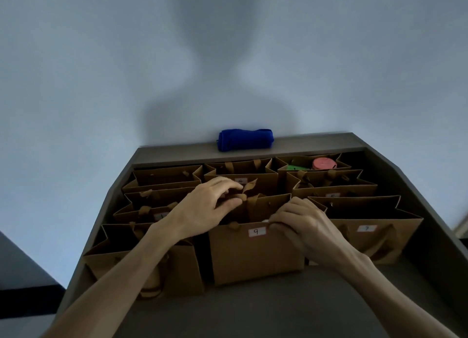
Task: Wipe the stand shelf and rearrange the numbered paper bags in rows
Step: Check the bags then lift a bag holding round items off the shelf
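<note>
Front-centre on stand shelf (266, 302): bag 9 (255, 256). Right hand (307, 227) pinches its top edge, steadying it upright. Left hand (206, 204) behind bag 9, fingers curled round ribbon handle (244, 192), probably squaring row. Bag 7 (367, 236) right of bag 9. Blue cloth (245, 139) folded on ledge behind, parked.

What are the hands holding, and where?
Both hold the bag numbered 9: right hand pinches its top front edge, left hand grips its ribbon handle.

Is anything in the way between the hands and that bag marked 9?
Nothing visible. The right hand already pinches the front top edge of bag 9, and the left hand is at its ribbon handle over the open top.
</note>
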{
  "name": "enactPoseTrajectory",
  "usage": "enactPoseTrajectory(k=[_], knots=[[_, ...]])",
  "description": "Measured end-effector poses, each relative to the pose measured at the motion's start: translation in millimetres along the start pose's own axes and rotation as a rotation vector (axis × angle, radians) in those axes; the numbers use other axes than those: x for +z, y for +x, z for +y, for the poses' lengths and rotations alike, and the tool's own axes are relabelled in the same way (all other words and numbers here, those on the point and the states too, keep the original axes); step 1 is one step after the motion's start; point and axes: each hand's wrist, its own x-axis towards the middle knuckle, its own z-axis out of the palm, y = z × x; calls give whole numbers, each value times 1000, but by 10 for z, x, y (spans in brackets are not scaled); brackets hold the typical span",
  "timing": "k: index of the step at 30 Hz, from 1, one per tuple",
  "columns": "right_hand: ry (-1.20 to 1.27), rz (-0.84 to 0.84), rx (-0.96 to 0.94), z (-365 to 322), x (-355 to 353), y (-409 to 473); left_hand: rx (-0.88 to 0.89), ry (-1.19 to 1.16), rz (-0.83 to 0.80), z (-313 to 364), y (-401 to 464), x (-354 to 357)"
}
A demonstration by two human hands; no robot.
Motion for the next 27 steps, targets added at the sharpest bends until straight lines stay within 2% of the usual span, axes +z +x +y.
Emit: enactPoseTrajectory(k=[4, 8, 16, 21, 24, 27], knots=[[10, 57, -41, 0, -17, -65, -33, -26, -153, 38, -120, -49], [14, 114, -32, 63, -61, -54, -24, 10, -176, 113, -200, -58], [117, 244, -17, 115, -299, 146, 78, -93, 135, 281, -264, -131], [213, 317, 89, 47, -388, 135, 55, -80, 265, 419, -420, -139], [453, 257, 279, -8, -455, 46, 32, -197, 319, 494, -547, -178], [796, 92, 403, -24, -492, -58, 36, -367, 333, 581, -667, -269]])
